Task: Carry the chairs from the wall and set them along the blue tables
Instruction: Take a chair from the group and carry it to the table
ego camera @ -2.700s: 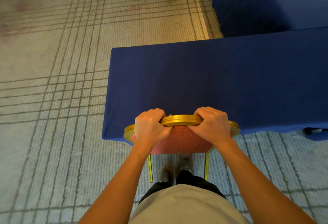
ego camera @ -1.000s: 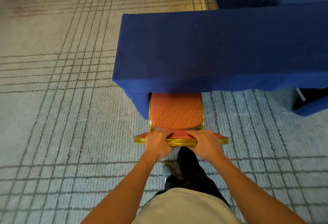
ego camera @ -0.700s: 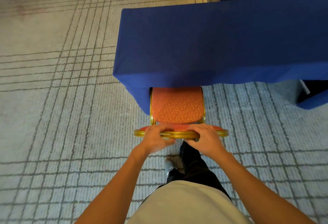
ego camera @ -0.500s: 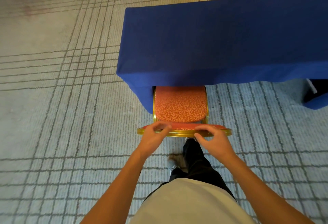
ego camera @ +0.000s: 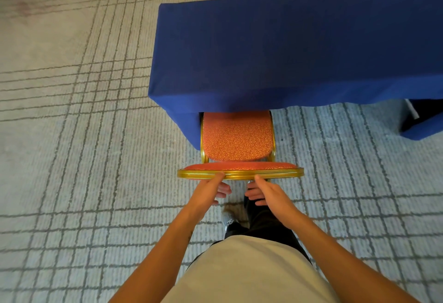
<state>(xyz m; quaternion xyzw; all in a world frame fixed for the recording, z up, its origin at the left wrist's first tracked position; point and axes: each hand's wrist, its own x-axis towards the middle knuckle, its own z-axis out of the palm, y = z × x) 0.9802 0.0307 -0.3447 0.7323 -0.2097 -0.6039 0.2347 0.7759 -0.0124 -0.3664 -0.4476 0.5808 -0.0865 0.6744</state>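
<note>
Chair (ego camera: 237, 139) position: seat set partway under the near edge of the table (ego camera: 287, 46), at the table's left end, with the seat's far part hidden by the blue cloth. Legs are mostly hidden. The chair appears to stand on the carpet (ego camera: 84, 135). Its gold rail (ego camera: 282, 173) runs left to right, parallel to the table's near edge, and lies directly on the far side of both hands.

State of left hand (ego camera: 208, 191): fingers loose, gripping nothing. One extended fingertip lies on the rail, left of centre.

State of right hand (ego camera: 268, 192): likewise loose, gripping nothing. One extended tip reaches the rail's near edge just right of centre, but contact cannot be confirmed.

The other fingers of each hand curl slackly on the rail's near side.

Both hands are about equally close to the rail and sit evenly about its midpoint, so neither is better placed.

Judgement: this chair looks placed and square to the table. If more tucking is wanted, a push toward the far side, across the rail's long axis, would serve. Otherwise the next chair must come from the wall, which is not in view
</note>
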